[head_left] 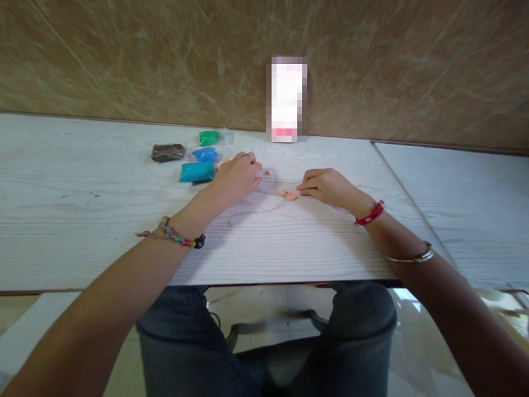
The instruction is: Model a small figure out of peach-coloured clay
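Observation:
My left hand (242, 173) is over the table, its fingers loosely bent and the thumb a little apart from them, with nothing visible in its grasp. Just right of its fingertips lies a tiny peach crumb of what looks like modelling clay (269, 172). My right hand (324, 184) has its fingers drawn together; whether a bit of clay is pinched at the tips cannot be made out. Beside those tips are small flattened peach clay pieces (291, 196) on the tabletop. Partly covered by my left hand is some more peach material (224, 161).
Left of my left hand lie a turquoise packet (196, 172), a blue packet (205, 155), a green packet (209, 137) and a brown packet (167, 153). A blurred-out phone-shaped object (285, 96) leans on the marbled wall (124, 60). The white wood-grain table (264, 248) has a seam at right.

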